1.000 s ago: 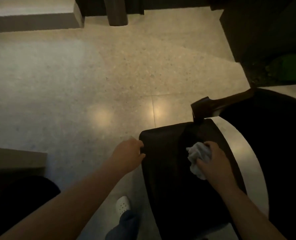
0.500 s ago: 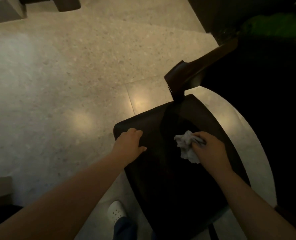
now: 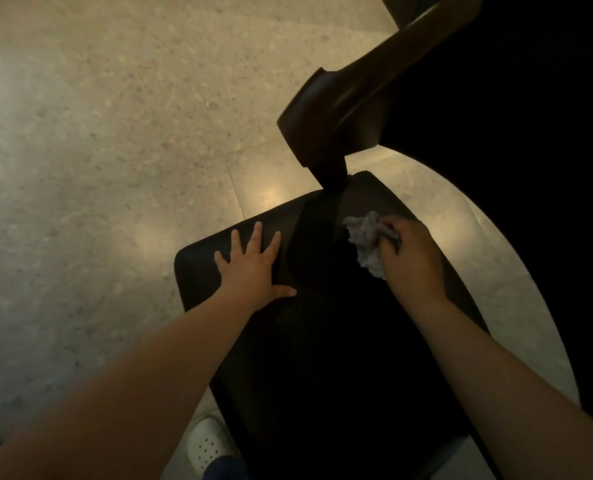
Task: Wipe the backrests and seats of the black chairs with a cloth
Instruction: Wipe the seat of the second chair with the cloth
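A black chair seat (image 3: 322, 341) fills the lower middle of the head view, seen from above. Its dark wooden backrest (image 3: 353, 98) curves up toward the top right from a post at the seat's far edge. My left hand (image 3: 253, 268) lies flat on the seat's far left part, fingers spread and straight. My right hand (image 3: 409, 258) grips a crumpled grey cloth (image 3: 366, 240) and holds it against the seat's far right part, just below the backrest post.
Pale speckled stone floor (image 3: 115, 168) spreads to the left and beyond the seat. A large dark mass (image 3: 547, 168) fills the right side past a curved strip of lit floor. My white shoe (image 3: 208, 445) shows under the seat's near left edge.
My left hand went from gripping the seat's left edge to lying flat on it with fingers spread. My right hand with the cloth slid toward the seat's far right. The view came closer.
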### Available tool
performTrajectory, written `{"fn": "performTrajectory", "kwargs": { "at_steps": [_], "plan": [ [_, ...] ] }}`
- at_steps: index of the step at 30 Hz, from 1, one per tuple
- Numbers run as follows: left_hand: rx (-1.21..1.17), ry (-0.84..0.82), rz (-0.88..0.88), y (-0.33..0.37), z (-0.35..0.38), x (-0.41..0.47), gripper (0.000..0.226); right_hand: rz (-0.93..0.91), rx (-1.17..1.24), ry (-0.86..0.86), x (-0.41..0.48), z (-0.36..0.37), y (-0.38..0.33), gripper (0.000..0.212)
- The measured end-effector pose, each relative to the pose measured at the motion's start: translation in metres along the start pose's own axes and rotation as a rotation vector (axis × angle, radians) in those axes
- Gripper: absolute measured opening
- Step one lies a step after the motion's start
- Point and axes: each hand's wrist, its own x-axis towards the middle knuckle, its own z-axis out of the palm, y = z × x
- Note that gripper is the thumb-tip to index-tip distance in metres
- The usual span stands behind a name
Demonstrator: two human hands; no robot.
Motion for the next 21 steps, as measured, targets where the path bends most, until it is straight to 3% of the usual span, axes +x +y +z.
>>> {"fn": "performTrajectory", "kwargs": {
  "at_steps": [5,7,14,21],
  "plan": [
    [-0.005,0.064,-0.03,0.001,0.019,0.006,0.115,-0.042,-0.161,-0.129,0.022,0.03,0.028,0.039],
    [0.005,0.05,-0.034,0.0,0.022,0.008,0.116,-0.065,-0.202,-0.083,0.025,0.042,0.034,0.043],
    [0.038,-0.005,-0.053,0.0,0.026,0.012,0.116,-0.123,-0.136,0.055,0.058,0.048,0.042,0.021],
    [0.044,-0.038,-0.056,0.0,0.026,0.013,0.116,-0.238,-0.093,0.283,0.109,0.053,0.028,0.027]
  ]
}}
